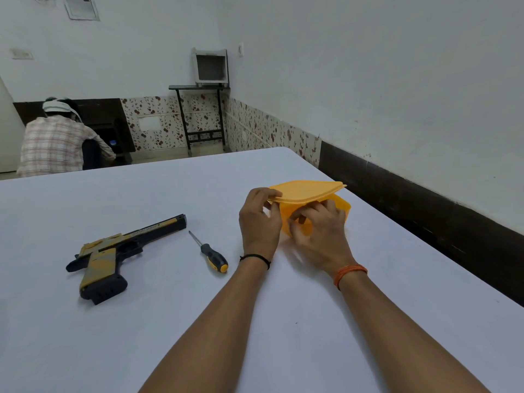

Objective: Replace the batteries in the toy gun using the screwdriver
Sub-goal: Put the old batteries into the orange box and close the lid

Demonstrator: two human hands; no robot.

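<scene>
Toy gun (113,251) lies flat — barrel pointing up-right; left hand (259,219) and right hand (320,225) grip orange box (312,205).

Both forearms are extended forward, side by side, wrists nearly level. The left hand (259,219) is raised slightly, thumb and curled fingers pinched together. The right hand (319,225) is held just beside it, knuckles up, fingers apparently curled under.
</scene>
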